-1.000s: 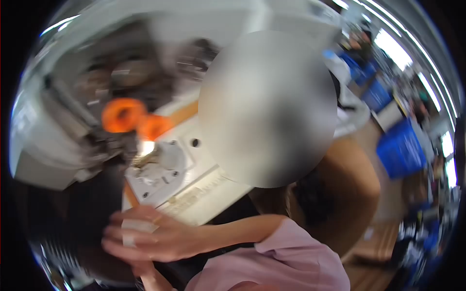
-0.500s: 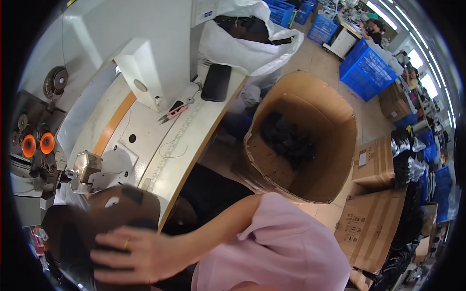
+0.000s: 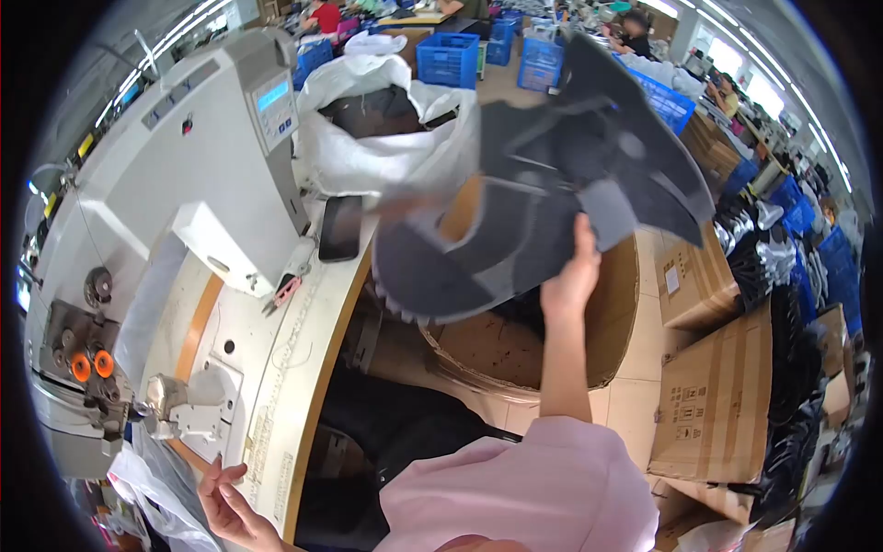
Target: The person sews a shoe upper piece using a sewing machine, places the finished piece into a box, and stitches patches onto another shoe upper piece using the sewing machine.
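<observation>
My right hand [image 3: 572,271] is raised over the big cardboard box, its fingers closed on the edge of a dark grey sewn fabric piece [image 3: 529,235]. This wide, floppy piece has curved edges, lighter grey patches and a cut-out, and is partly blurred by motion. It hides much of the cardboard box [image 3: 618,345]. Low on the left, beside the white sewing table's front edge [image 3: 276,460], my left hand [image 3: 230,506] has its fingers loosely bent and apart, with nothing in them. The sewing machine's metal presser part [image 3: 170,405] stands just above it.
Pink thread snips [image 3: 285,290] and a black phone [image 3: 340,228] lie on the table by the machine body [image 3: 221,138]. A white sack [image 3: 322,152] of dark pieces stands behind. Closed cartons [image 3: 713,405] and dark goods are stacked at right.
My right hand has swung from the machine area up and right, over the box, carrying the dark fabric piece. My left hand has come into view. The head view has shifted upward.
</observation>
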The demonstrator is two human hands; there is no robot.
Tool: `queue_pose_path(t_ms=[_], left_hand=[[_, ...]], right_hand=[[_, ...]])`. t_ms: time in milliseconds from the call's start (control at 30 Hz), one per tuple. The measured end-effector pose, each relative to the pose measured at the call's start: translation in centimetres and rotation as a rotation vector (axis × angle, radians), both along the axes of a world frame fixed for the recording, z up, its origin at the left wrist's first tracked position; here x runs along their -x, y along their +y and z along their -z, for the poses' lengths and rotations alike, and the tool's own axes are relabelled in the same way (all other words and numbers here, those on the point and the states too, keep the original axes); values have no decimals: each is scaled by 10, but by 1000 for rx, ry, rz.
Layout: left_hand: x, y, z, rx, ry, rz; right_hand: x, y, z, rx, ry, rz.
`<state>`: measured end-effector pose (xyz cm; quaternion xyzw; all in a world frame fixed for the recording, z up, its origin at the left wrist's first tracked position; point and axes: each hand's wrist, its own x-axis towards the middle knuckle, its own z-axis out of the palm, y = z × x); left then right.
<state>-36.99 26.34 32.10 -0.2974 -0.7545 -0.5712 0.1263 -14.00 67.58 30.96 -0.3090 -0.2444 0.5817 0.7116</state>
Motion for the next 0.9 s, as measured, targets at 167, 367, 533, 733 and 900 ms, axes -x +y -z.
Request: queue_pose_path(t_ms=[167,367,533,733,900], left_hand=[[-9,2,8,162,-29,-148],[-5,-12,23,211,-48,-222],[-8,-14,23,253,-78,-313],[-11,-31,10,284,-103,-420],[4,-79,-41,331,128,-745]], right_hand=[[-56,56,92,112,-199,-20],[-57,142,205,240,-28,117],[-50,223,347,565,-154,-59],[16,162,376,694,-369,-452],[51,168,369,438,-288,-565]])
